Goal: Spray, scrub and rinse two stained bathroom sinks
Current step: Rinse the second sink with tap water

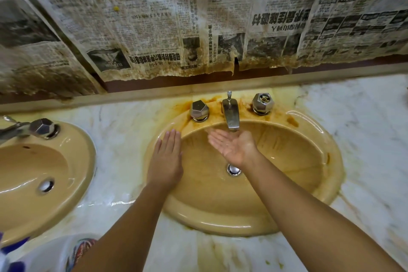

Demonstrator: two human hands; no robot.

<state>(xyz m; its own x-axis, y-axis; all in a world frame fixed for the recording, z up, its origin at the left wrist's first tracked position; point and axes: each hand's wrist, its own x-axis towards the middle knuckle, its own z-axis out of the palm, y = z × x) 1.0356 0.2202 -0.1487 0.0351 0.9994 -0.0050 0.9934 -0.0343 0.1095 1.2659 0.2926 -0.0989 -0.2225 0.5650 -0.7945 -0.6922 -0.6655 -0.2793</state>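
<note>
left hand (165, 161) spread flat on sink rim (220, 225); right hand (234, 146) spread palm-up under faucet (230, 115).

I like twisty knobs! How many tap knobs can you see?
3. On the stained sink, the left knob and right knob flank the spout. The third knob is on the left sink; that sink is cut off, so another may be hidden.

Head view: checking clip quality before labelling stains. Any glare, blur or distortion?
In the head view, wide-angle distortion bows the wall ledge; glare streaks the rim of the right sink and the bowl of the left sink; the bottom-left bottle is blurred; left hand, right hand and tap look sharp.
</note>
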